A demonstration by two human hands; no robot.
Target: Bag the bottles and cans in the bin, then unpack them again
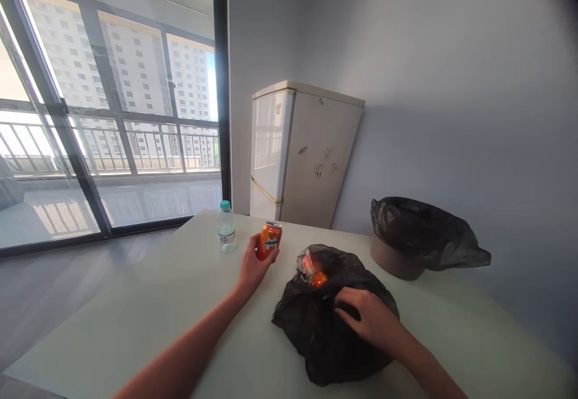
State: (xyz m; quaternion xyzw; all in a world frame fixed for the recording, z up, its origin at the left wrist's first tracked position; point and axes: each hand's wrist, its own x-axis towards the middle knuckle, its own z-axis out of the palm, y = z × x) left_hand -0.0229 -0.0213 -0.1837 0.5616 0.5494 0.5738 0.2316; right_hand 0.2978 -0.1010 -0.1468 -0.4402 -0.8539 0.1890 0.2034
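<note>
My left hand (256,266) is wrapped round an orange Mirinda soda can (271,243), held nearly upright near the far side of the table. Whether the can's base touches the tabletop is hidden by my fingers. A crumpled black plastic bag (329,333) lies in front of me, with something orange and shiny (318,278) and some clear plastic showing at its opening. On the bag's right side, my right hand (368,318) has its fingers and thumb curled onto the black film. Just left of the can stands a clear plastic bottle (226,230) with a green cap.
A brown bin (397,260) lined with a black bag stands at the table's right side, by the wall. The pale table (149,327) spreads beneath everything. Beyond its far edge is a white fridge (316,158); glass sliding doors (112,116) are at the left.
</note>
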